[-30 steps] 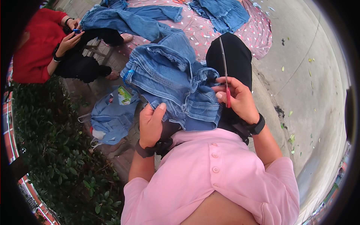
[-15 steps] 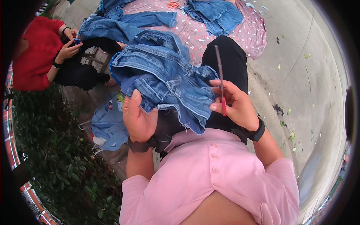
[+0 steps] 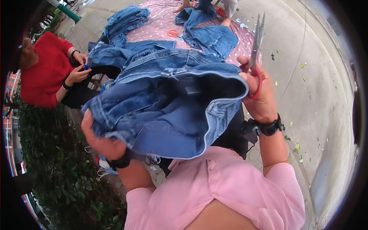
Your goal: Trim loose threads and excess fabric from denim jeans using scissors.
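Concrete pavement [image 3: 306, 96] lies beyond; I see left hand [image 3: 101, 140] gripping blue jeans [image 3: 168, 103], right hand [image 3: 258, 94] gripping red-handled scissors [image 3: 256, 46].

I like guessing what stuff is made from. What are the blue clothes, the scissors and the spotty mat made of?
The blue clothes look like denim: thick woven cloth, faded blue, with pale stitched seams. The scissors seem to have grey metal blades, dull and smooth, and red handles that are probably plastic. The spotty mat is pink with white dots; it lies flat, so it may be thin cloth or plastic sheet, hard to tell.

Daylit grey concrete pavement [image 3: 329, 96] strewn with leaves, a green hedge [image 3: 57, 172] along the left.
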`<state>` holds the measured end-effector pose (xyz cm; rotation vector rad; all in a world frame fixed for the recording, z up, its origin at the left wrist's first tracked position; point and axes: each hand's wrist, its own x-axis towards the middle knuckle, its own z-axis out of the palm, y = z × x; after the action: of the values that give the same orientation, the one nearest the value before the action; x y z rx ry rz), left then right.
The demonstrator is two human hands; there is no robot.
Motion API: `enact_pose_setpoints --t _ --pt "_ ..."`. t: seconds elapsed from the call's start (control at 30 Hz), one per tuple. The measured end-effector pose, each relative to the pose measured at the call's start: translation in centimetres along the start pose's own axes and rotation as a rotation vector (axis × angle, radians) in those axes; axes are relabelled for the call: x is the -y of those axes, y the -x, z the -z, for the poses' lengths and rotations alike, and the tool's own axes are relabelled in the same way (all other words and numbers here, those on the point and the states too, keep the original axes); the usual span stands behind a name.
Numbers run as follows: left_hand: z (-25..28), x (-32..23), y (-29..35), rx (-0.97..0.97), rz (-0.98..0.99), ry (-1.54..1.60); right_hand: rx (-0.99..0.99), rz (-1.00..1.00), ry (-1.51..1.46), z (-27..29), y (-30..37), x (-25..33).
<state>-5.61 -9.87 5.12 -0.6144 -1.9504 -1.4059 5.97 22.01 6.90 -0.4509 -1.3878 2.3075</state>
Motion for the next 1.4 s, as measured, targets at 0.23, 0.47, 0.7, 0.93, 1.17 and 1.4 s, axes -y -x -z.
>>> enact_pose_setpoints --t 0.23,0.47,0.7,0.93,1.17,1.4 --pt "7.0 0.4 0.8 0.018 0.088 -0.076 -0.061 -0.026 -0.262 3.6 -0.7 1.7" --pt "2.3 4.5 3.8 0.635 0.094 -0.468 -0.294 -0.045 -0.056 2.3 -6.6 -4.3" --pt "1.0 6.1 4.9 0.899 1.341 -0.121 -0.126 -0.244 0.047 1.2 -9.5 -6.8" --pt "-1.8 4.7 3.3 0.709 0.772 -0.517 0.013 -0.217 0.094 -0.9 -9.1 -7.6" --pt "-9.2 -2.3 -3.3 0.777 0.519 -0.232 0.191 -0.112 0.179 -1.1 -8.9 -7.5" --pt "-13.1 -3.6 -3.6 0.852 0.639 0.294 0.258 -0.019 0.352 -2.3 -6.7 -7.0"
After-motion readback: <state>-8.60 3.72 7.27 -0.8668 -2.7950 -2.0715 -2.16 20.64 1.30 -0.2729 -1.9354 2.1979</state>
